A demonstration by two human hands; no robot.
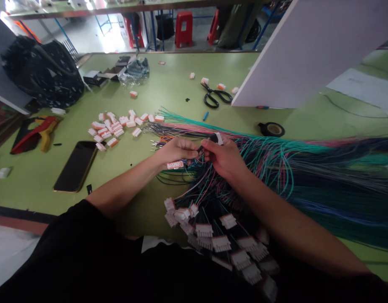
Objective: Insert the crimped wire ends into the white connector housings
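Over the wire bundle, my left hand (180,150) is closed, its thumb and fingers pinching dark wires. Just below it a white and orange connector housing (175,165) hangs on wires. My right hand (226,156) is close beside it, closed around wires too, with a small black and white piece (216,138) sticking up at its fingertips; I cannot make out what that piece is. Under both hands spread green, pink and black wires (263,147). Wired connector housings (204,230) lie in a cluster near my body.
Loose connector housings (110,126) are piled to the left, beside a phone (75,166). A red and yellow hand tool (39,132) lies farther left. Scissors (213,96), black tape (271,129) and a white panel (295,59) are beyond. A dark bag (42,71) stands back left.
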